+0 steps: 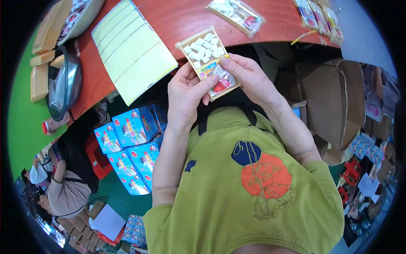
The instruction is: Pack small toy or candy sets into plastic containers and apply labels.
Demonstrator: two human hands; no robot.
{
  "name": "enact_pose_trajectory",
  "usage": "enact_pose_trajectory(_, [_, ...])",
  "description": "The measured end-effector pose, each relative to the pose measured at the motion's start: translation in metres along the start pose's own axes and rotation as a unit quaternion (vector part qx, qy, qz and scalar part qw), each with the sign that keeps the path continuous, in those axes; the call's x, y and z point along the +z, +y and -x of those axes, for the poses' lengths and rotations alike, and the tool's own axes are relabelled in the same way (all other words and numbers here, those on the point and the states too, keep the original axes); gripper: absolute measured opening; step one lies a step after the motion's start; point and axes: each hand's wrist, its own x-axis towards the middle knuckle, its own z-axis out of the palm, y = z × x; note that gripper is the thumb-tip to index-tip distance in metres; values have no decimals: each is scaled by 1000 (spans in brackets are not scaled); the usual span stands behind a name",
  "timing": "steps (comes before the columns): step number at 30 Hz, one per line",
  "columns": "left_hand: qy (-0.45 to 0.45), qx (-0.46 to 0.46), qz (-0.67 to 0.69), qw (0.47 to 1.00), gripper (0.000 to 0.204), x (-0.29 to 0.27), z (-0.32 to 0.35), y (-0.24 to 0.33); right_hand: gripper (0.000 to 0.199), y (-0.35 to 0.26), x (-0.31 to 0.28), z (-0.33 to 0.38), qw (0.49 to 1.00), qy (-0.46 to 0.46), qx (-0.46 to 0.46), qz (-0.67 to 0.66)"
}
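Note:
A shallow cream plastic tray (194,37) is held tilted between my two hands near the table's front edge. In its far compartment lie several small white cubes (205,50). The near compartment has a colourful printed packet (220,82) with a strawberry picture. My left hand (185,91) grips the tray's left side, its thumb across the packet. On the right side, my right hand (250,78) holds the edge, thumb on top near the divider. The fingers beneath are partly hidden.
A yellow-green sheet stack (133,53) overhangs the red table (173,15). Another filled tray (239,16) lies farther off, with packs (319,19) at right. A dark basin (69,82) stands left. Blue boxes (131,127) and an open carton (330,97) sit below. Another person (69,190) is at lower left.

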Motion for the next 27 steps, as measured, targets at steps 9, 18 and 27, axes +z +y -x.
enact_pose_trajectory(9, [155, 141, -42, 977, 86, -25, -38, 49, 55, -25, 29, -100, 929, 86, -194, 304])
enact_pose_trajectory(18, [484, 280, -503, 659, 48, -137, -24, 45, 27, -23, 32, -138, 554, 176, -190, 791])
enact_pose_trajectory(27, [403, 148, 34, 902, 63, -146, 10, 18, 51, -35, 75, -97, 631, 56, -276, 723])
